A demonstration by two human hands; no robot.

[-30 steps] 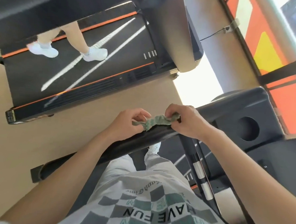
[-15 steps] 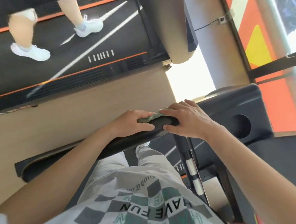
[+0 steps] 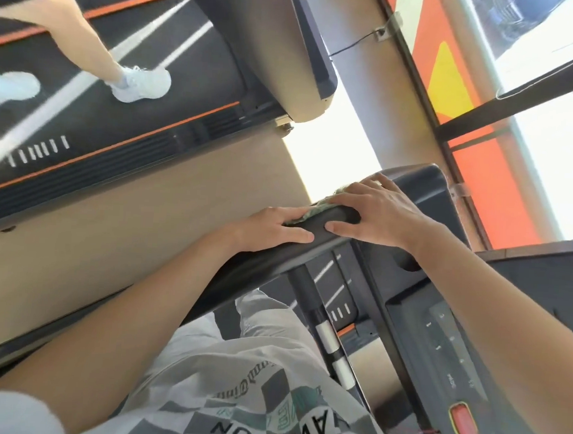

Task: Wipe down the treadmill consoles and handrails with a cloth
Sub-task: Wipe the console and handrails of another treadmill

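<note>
A black padded handrail (image 3: 243, 264) runs from lower left up to the treadmill console (image 3: 422, 204). A green cloth (image 3: 311, 215) lies over the rail's top, mostly hidden under my hands. My left hand (image 3: 271, 229) wraps the rail with its thumb on the near side and its fingers over the cloth. Just to its right, my right hand (image 3: 378, 215) wraps the rail too, thumb on the near side, fingers spread over the cloth and the console's edge.
The console panel (image 3: 450, 351) with buttons and a red stop key (image 3: 463, 425) lies at lower right. A neighbouring treadmill (image 3: 116, 141) at upper left carries a person walking in white shoes (image 3: 142, 85). Beige floor (image 3: 111, 241) lies between the machines.
Both hands went from pinching the cloth above the rail to wrapping it over the rail. They then slid along the rail toward the console.
</note>
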